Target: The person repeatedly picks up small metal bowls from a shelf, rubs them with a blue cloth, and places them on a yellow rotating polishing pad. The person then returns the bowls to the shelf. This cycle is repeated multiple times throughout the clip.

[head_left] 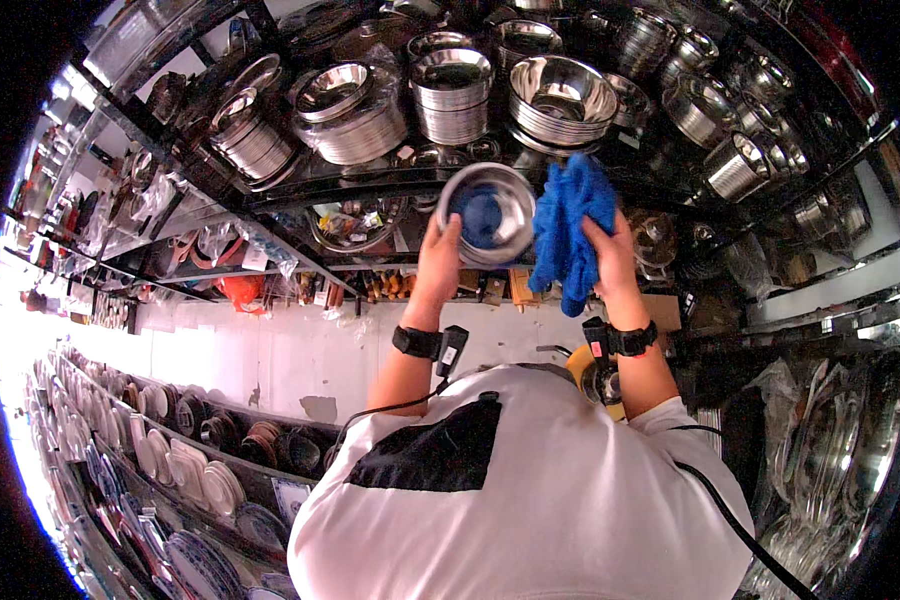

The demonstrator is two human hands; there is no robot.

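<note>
My left hand (439,258) grips the rim of a shiny metal bowl (510,215), its thumb over the near left edge. The bowl is tipped so that its inside faces me, and blue shows in its bottom. Just right of it, my right hand (612,250) is closed on a blue cloth (574,225) that hangs down in folds. Cloth and bowl are side by side; whether they touch, I cannot tell. Beyond them on the shelf stand a stack of metal bowls (562,105) and a stack of metal pots (451,100).
A black shelf edge (370,180) runs behind my hands. More stacked metal basins (345,125) stand at the far left of it. On a lower level lies a round tray (355,225) with small items. Racks of plates (185,470) line the left; a yellow object (582,372) is beside my body.
</note>
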